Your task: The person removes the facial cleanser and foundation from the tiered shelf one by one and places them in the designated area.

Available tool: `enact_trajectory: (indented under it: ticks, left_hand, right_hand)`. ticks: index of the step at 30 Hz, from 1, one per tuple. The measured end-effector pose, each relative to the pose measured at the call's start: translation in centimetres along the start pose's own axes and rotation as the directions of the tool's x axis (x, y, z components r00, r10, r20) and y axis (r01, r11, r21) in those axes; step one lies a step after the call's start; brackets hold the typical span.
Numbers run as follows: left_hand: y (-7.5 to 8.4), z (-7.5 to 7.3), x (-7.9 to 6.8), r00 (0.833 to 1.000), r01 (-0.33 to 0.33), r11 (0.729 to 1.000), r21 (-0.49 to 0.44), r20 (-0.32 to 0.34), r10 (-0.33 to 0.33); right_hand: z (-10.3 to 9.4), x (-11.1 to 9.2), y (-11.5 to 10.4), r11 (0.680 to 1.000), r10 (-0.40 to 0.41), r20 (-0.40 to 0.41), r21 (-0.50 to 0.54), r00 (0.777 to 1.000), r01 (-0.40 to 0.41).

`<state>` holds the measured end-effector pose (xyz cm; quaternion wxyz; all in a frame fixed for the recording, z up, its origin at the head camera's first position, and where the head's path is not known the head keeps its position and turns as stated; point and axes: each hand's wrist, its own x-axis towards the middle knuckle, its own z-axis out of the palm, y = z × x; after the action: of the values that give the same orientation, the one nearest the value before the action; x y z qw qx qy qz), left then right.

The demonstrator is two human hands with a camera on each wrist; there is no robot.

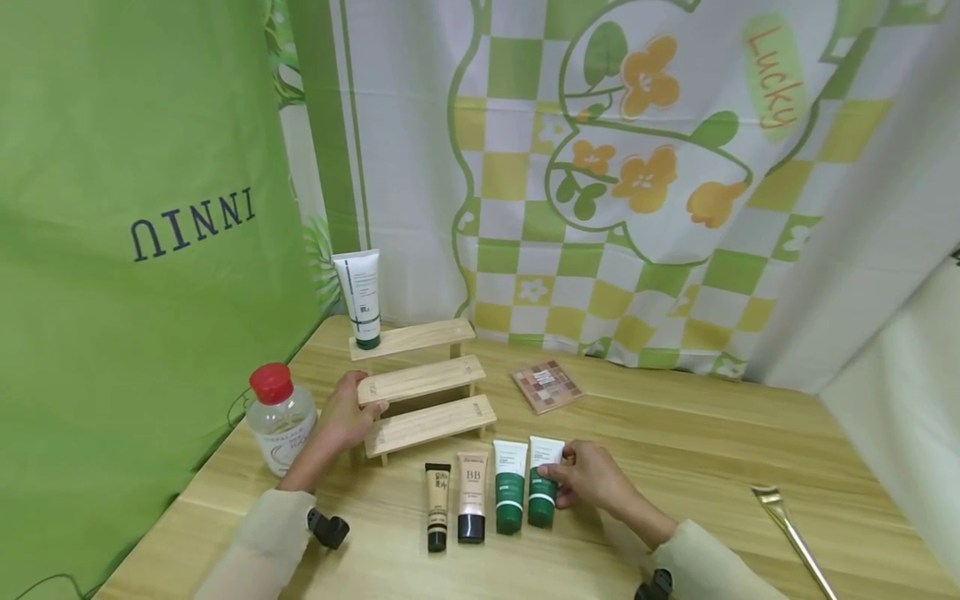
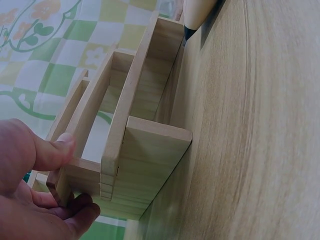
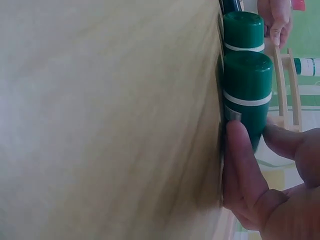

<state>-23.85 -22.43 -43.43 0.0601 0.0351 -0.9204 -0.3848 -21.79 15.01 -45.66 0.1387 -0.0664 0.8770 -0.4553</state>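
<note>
A three-step wooden display rack [image 1: 431, 427] stands at the left of the table. My left hand [image 1: 350, 414] pinches the left end of its middle step, thumb above and fingers below, as the left wrist view shows. The right hand [image 1: 592, 479] holds the rightmost green-and-white tube [image 1: 543, 500] by its sides, thumb on its front; the tube lies on the table. Beside it lie another green-and-white tube [image 1: 510, 492], a pink BB cream tube [image 1: 472, 492] and a small beige tube [image 1: 437, 504] with a black cap. A larger white tube [image 1: 362, 296] stands on the top step.
Left of the rack is a clear bottle [image 1: 283, 429] with a red cap. An eyeshadow palette [image 1: 547, 386] lies behind the tubes. A gold-coloured brush-like tool [image 1: 793, 537] lies at the right. Curtains [image 1: 405, 167] hang behind the wooden table [image 1: 675, 433].
</note>
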Motion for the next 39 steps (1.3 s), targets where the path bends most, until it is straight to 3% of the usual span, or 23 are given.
enact_trajectory:
  ticks: [3,8,12,15,19,21,24,27,31,35,39]
  left_hand:
    - [0.0,0.0,0.0,1.0,-0.005,1.0,-0.004,-0.005,0.005]
    - [0.0,0.0,0.0,1.0,-0.013,1.0,-0.002,-0.009,0.013]
    - [0.1,-0.2,0.1,1.0,-0.01,1.0,0.003,-0.006,0.01]
    - [0.2,-0.4,0.2,1.0,-0.008,1.0,0.008,-0.008,0.008]
    - [0.2,-0.3,0.2,1.0,-0.026,1.0,-0.001,-0.013,0.026]
    - [0.2,-0.2,0.2,0.999,-0.034,0.999,-0.008,-0.017,0.034]
    - [0.1,0.0,0.0,0.999,-0.041,0.999,-0.005,-0.028,0.04]
    - [0.0,0.4,-0.2,0.999,-0.038,0.999,-0.001,-0.032,0.038]
    - [0.3,0.8,-0.3,0.999,-0.038,0.999,-0.016,-0.029,0.038]
    - [0.3,0.7,-0.1,0.999,-0.02,1.0,-0.012,-0.034,0.019]
    - [0.1,0.2,0.0,1.0,-0.011,1.0,-0.003,-0.028,0.01]
  right_hand:
    - [-0.5,0.1,-0.2,0.999,0.007,0.013,-0.054,1.0,-0.006]
    - [-2.4,1.1,-1.3,0.963,-0.05,-0.043,-0.266,0.998,0.037]
    - [-3.4,3.2,-4.1,0.938,-0.198,-0.096,-0.307,0.975,0.161]
    - [-3.2,5.3,-7.6,0.907,-0.335,-0.101,-0.303,0.937,0.292]
    - [-1.5,7.9,-13.5,0.884,-0.438,-0.077,-0.219,0.896,0.414]
    - [-0.1,9.2,-16.6,0.884,-0.45,-0.051,-0.166,0.891,0.437]
    - [2.4,11.0,-20.9,0.904,-0.422,-0.014,-0.087,0.907,0.419]
    - [4.5,12.3,-23.6,0.933,-0.361,-0.022,-0.012,0.932,0.36]
    - [6.5,13.2,-24.8,0.933,-0.357,-0.001,0.036,0.934,0.357]
    - [7.8,13.7,-25.1,0.917,-0.398,0.027,0.05,0.917,0.397]
    - [8.6,13.9,-25.5,0.913,-0.401,-0.007,0.079,0.916,0.401]
